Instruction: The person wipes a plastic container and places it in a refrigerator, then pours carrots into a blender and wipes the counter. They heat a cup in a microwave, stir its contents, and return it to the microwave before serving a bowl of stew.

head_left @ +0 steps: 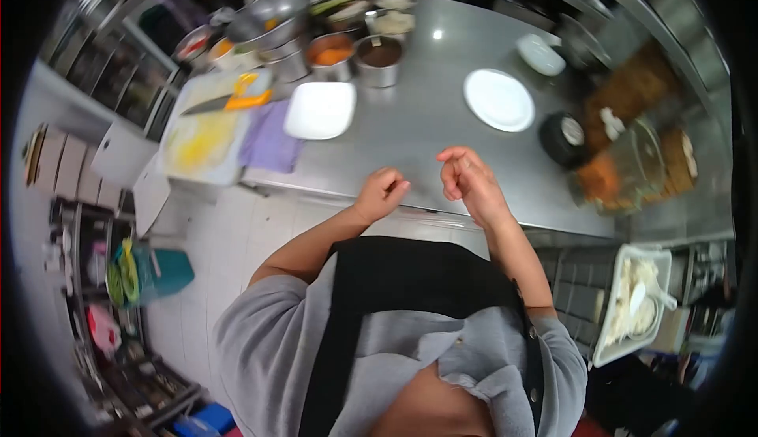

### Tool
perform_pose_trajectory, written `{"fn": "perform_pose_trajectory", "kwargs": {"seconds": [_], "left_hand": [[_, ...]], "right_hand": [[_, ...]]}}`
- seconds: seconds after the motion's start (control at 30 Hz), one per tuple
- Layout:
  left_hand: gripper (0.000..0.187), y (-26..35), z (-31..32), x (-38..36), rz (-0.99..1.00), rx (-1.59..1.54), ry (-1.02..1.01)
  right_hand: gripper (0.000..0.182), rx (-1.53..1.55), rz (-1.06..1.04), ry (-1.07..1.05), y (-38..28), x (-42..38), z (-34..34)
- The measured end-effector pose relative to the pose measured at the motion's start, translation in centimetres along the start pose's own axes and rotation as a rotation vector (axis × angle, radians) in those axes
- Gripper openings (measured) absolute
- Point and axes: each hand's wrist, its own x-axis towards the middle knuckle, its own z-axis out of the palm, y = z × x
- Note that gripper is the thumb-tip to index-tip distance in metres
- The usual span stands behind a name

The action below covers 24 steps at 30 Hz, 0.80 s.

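Note:
My left hand [383,194] is above the front edge of the steel counter, its fingers curled in and nothing visible in them. To its right, my right hand [474,184] hovers over the counter, index finger stretched to the left and the other fingers loosely bent, holding nothing. The hands are apart. A white square dish [320,111] sits beyond my left hand. Past my right hand lies a white oval plate [499,100]. Left of the square dish are a folded purple cloth [271,138] and a cutting board [178,121] bearing an orange-handled knife [229,104].
Metal pots [379,62] and a steel bowl [272,17] crowd the back left. On the right are a white bowl [541,54], a round black object [562,138] and a clear container [632,165]. A white tray [667,279] with pale food stands lower right; a teal bin [167,273] is lower left.

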Motion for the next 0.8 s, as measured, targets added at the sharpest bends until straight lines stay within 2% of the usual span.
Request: {"fn": "perform_pose_trajectory", "kwargs": {"seconds": [0.07,0.13,0.2,0.27,0.3,0.4,0.43,0.47,0.5,0.6,0.73,0.8], "left_hand": [[0.016,0.4,-3.8,-1.0,0.120,0.041,0.113],[0.017,-0.6,-8.4,-2.0,0.300,0.165,0.271],[0.014,-3.1,-13.3,-2.8,0.254,0.214,0.432],[0.011,-5.0,-18.2,-2.8,0.172,0.210,0.536],[0.012,-5.8,-20.3,-2.6,0.137,0.193,0.572],[0.018,-7.3,-25.1,-1.9,-0.020,0.111,0.482],[0.021,-7.5,-25.9,-1.6,-0.096,0.043,0.432],[0.025,-8.2,-26.1,-1.3,-0.087,0.012,0.381],[0.030,-9.0,-26.3,-1.1,-0.083,-0.014,0.335],[0.039,-12.2,-26.5,-1.6,-0.318,0.177,0.222],[0.044,-12.5,-26.4,-0.9,-0.333,0.291,0.218],[0.045,-13.6,-26.5,-0.8,-0.312,0.350,0.216]], "right_hand": [[0.031,-0.264,0.085,-0.063,1.2,1.6,2.8],[0.040,-0.315,0.185,-0.214,3.6,4.0,5.9],[0.045,-0.421,0.234,-0.310,6.0,6.6,9.9],[0.051,-0.686,0.151,-0.399,8.8,9.9,13.3],[0.052,-0.814,0.133,-0.378,9.7,11.5,15.4],[0.050,-1.201,0.176,-0.153,13.6,16.7,20.9],[0.045,-1.238,0.250,-0.097,14.8,18.5,22.3],[0.041,-1.266,0.327,-0.045,15.9,20.1,23.1],[0.037,-1.275,0.314,-0.025,17.5,21.2,23.0],[0.031,-1.282,0.316,0.028,19.5,23.0,22.9],[0.026,-1.303,0.310,0.120,19.9,22.7,24.0],[0.023,-1.186,0.287,0.172,20.4,21.9,23.8]]}}
